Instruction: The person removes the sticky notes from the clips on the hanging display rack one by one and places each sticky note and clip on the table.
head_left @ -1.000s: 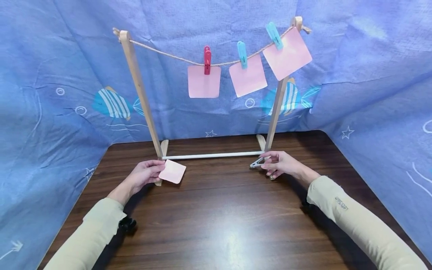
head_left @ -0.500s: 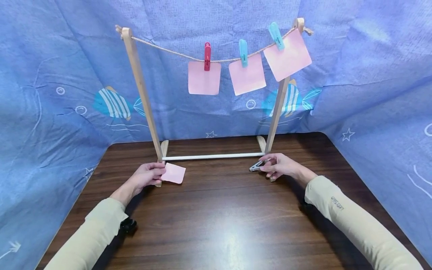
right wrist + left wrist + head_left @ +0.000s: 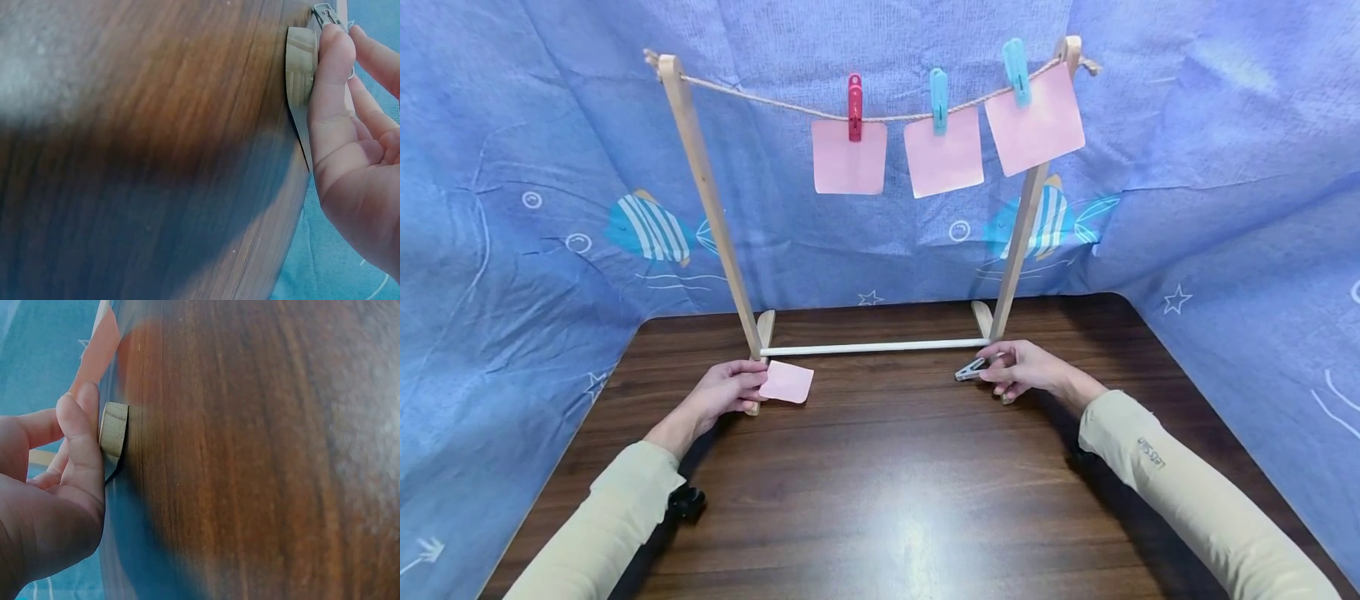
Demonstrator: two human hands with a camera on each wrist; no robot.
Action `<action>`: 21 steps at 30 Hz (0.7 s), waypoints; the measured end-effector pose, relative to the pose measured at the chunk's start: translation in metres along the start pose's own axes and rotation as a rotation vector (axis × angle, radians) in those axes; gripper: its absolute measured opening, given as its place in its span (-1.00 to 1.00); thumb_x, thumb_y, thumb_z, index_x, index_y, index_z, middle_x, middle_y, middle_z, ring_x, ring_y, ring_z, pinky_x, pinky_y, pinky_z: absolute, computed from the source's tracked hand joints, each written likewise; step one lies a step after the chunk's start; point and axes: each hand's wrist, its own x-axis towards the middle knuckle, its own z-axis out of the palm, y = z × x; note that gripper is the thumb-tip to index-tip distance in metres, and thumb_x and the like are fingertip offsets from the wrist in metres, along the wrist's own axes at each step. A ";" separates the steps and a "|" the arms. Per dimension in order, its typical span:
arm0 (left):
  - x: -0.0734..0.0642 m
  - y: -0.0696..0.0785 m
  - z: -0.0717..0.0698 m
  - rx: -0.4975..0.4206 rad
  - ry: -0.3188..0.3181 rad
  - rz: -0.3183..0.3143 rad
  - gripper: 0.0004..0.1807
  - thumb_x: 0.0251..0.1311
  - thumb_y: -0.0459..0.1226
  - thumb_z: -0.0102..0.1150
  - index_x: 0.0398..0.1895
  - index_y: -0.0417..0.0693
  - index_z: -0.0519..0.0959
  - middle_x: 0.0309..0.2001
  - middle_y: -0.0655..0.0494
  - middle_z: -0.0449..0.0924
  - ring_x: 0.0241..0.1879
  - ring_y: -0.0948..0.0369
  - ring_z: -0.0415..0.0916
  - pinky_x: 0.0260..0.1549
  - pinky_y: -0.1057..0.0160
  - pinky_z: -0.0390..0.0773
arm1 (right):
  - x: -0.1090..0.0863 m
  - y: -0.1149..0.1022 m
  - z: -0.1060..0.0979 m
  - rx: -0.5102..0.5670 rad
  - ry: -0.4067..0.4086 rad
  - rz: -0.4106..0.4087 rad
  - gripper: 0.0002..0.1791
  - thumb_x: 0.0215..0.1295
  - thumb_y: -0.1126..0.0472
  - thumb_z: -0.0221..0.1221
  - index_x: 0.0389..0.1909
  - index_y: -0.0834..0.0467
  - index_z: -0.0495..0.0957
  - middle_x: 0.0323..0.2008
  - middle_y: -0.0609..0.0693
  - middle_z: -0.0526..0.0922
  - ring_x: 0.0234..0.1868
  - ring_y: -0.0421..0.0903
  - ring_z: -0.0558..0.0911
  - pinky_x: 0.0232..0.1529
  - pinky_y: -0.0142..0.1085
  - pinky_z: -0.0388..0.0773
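Note:
My left hand pinches a small pink paper square by its left edge, just above the table near the stand's left foot. In the left wrist view that paper stands out beyond the thumb and fingertips. Across the table, my right hand holds a grey clothespin between thumb and fingers, beside the right foot. Only part of the clothespin shows in the right wrist view. On the rope hang three pink squares, one under a red clothespin and two under light blue clothespins.
The rope runs between two wooden posts, joined low down by a white rod. Wooden feet support the stand on the dark wooden table. A blue patterned cloth surrounds the table's back and sides.
The rope and hanging squares have risen in the head view, and the post tops have shifted slightly. Both hands have dipped a little, still holding the paper and grey clothespin.

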 end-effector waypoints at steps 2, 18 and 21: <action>0.000 0.001 0.000 0.002 -0.006 -0.001 -0.42 0.43 -0.27 0.18 0.38 -0.44 0.31 -0.18 0.04 0.61 -0.35 0.30 0.67 -0.44 0.41 0.63 | 0.000 -0.001 0.000 -0.002 -0.004 0.001 -0.38 0.37 0.31 0.29 0.35 0.43 0.29 -0.28 0.16 0.67 -0.49 -0.13 0.65 -0.49 -0.29 0.67; -0.002 0.005 0.000 -0.008 -0.008 -0.023 -0.50 0.44 -0.29 0.17 0.31 -0.41 0.35 -0.26 0.04 0.58 -0.43 0.27 0.63 -0.45 0.37 0.65 | 0.000 -0.003 -0.003 0.005 -0.021 0.026 -0.47 0.53 0.23 0.13 0.35 0.46 0.31 -0.21 0.16 0.68 -0.46 -0.13 0.68 -0.42 -0.25 0.70; -0.005 0.006 -0.001 0.001 -0.013 -0.024 -0.50 0.44 -0.27 0.17 0.31 -0.40 0.35 -0.26 0.05 0.57 -0.43 0.28 0.63 -0.44 0.37 0.65 | -0.001 -0.003 -0.002 0.015 -0.018 0.034 -0.49 0.53 0.24 0.12 0.34 0.46 0.32 -0.20 0.17 0.67 -0.46 -0.13 0.67 -0.42 -0.24 0.70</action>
